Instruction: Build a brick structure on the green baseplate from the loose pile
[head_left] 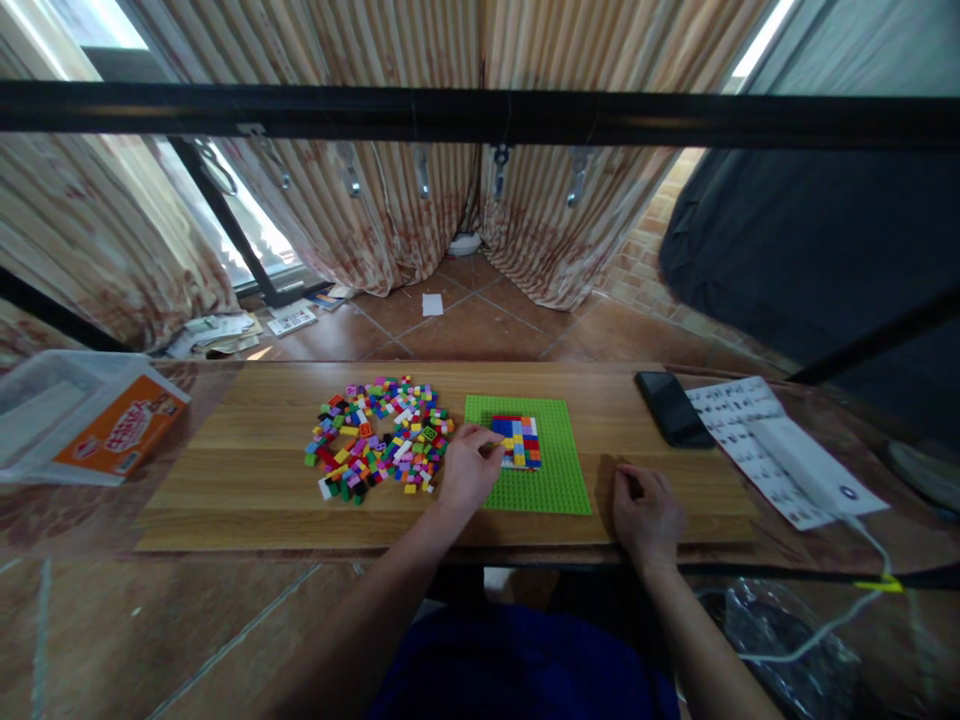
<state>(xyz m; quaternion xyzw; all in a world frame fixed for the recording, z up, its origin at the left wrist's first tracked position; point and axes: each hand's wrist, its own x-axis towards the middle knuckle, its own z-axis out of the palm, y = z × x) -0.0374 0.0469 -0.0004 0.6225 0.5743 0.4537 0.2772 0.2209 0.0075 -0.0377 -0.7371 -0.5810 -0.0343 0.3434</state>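
Note:
My left hand [471,468] reaches over the left part of a green studded baseplate [559,480]. Its thumb and forefinger are pinched on a small yellow toy brick [508,443], at the left side of a patch of bricks. That brick patch [531,447] is low and roughly square, with blue, red, white and yellow pieces pressed together on the baseplate. The fingers partly cover its left edge. To the right of the baseplate, my right hand [649,512] rests on the wooden board, fingers loosely curled and nothing visible in them.
A loose pile of many-coloured bricks [375,440] spreads left of the baseplate on the wooden board [240,450]. A clear plastic box [45,420] with an orange label stands far left. At right lie a black phone [675,410] and printed sheets [739,435]. A dark bar [480,115] crosses above.

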